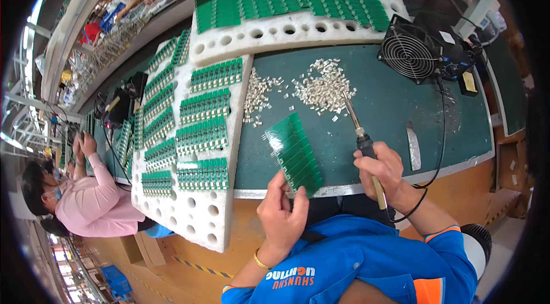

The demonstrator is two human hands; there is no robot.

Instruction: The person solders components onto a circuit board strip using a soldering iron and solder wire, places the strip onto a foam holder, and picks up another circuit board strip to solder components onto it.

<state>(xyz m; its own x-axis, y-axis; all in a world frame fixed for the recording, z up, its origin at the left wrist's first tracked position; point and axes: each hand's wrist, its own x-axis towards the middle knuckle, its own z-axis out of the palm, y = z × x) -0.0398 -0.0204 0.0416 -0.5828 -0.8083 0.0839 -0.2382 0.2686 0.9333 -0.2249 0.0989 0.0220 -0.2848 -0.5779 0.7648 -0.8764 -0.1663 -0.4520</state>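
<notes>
1. The worker's left hand pinches a green circuit board panel by its near edge, thumb and fingers closed on it; the panel slants forward and away from the fingertips, above the teal tabletop.
2. To its right, the right hand wraps its fingers around the handle of a soldering iron, which points forward and slightly left of that hand. Its tip reaches the edge of a pile of small pale components; whether the two touch cannot be told.
3. Ahead of the left hand, beyond the panel and a little left, lies a smaller heap of the same parts.
4. Left of the left hand, a white foam tray carries rows of populated green boards.
5. Farther ahead of both hands, a second foam tray bears bare-looking green panels.
6. Just right of the right hand rests a metal strip; beyond it, a black cable and, farther forward, a round fan.
7. Well left of the left hand, a co-worker in pink sits at the bench.
</notes>
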